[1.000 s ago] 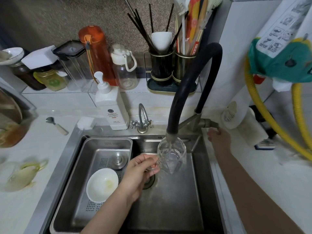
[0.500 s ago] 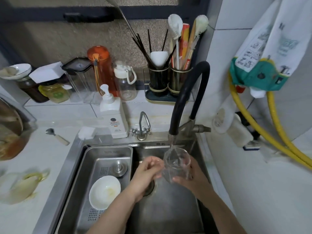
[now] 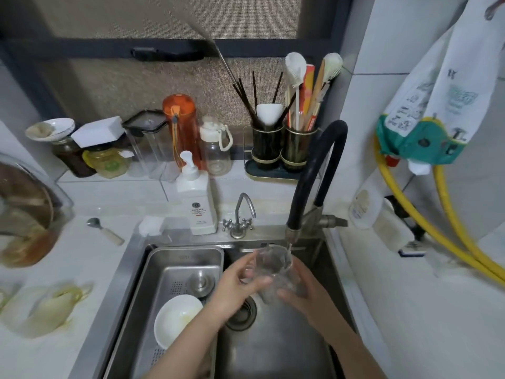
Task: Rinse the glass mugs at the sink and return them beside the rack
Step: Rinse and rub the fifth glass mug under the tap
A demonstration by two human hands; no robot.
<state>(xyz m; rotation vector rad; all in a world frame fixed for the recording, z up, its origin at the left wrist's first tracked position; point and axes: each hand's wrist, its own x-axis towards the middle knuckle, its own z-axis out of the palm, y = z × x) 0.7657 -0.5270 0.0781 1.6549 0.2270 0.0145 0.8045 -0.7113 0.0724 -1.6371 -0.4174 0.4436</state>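
Note:
A clear glass mug [image 3: 274, 269] is held tilted over the steel sink [image 3: 273, 351], just under the nozzle of the black hose tap [image 3: 306, 184]. Water runs onto its rim. My left hand [image 3: 235, 288] grips the mug from the left, thumb across its side. My right hand [image 3: 300, 291] cups the mug from the right and underneath, fingers curled round its base.
A steel strainer tray [image 3: 180, 258] fills the left half of the sink and holds a white bowl [image 3: 175, 318]. A soap pump bottle [image 3: 195, 198] and a small tap [image 3: 241, 217] stand behind. Bottles, jars and a utensil holder [image 3: 281, 149] line the ledge. Yellow hoses [image 3: 410, 214] hang at the right.
My right hand left the tap lever and came down to cup the mug. The mug tilted and shifted slightly left under the stream. The view rose.

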